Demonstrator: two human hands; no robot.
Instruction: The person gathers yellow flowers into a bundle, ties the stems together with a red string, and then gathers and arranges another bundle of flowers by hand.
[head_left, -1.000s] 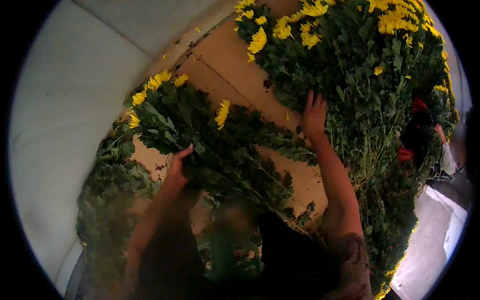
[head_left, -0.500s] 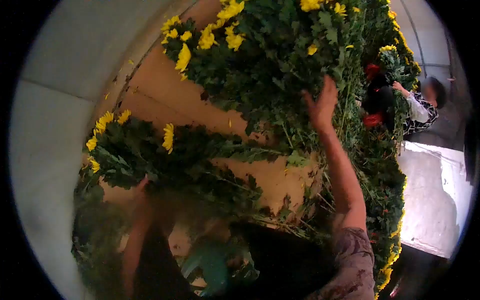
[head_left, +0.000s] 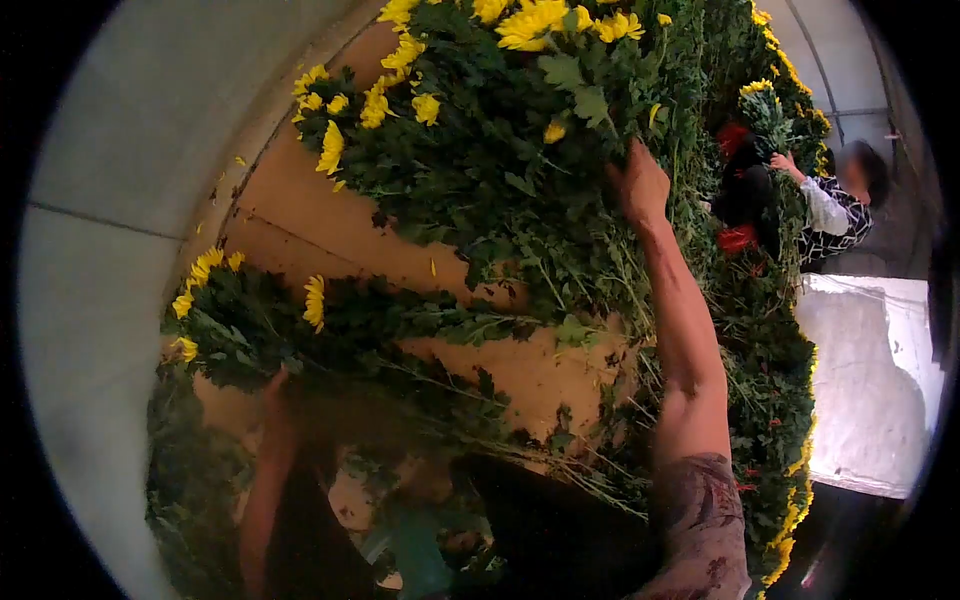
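Note:
My left hand [head_left: 277, 388] is at the lower left, against a leafy bunch of yellow chrysanthemums [head_left: 240, 325], its fingers mostly hidden under the leaves. Upright at the right of centre, my right hand [head_left: 643, 188] has its fingers closed round stems at the edge of the large pile of yellow chrysanthemums [head_left: 500, 150]. Yellow heads of the pile point to the top and left, and its long green stems run down to the right.
An orange-brown surface [head_left: 320, 225] with scattered leaves and petals lies between the bunches. At the right a co-worker [head_left: 840, 210] holds a bunch of flowers beside red items [head_left: 737, 239]. A pale wall [head_left: 100, 180] curves along the left; a whitish panel [head_left: 860, 390] lies at right.
My right hand has gone from open, with spread fingers, to closed on stems in the pile. Some flowers there are lifted. The view has turned to the right; my left hand stays at its bunch.

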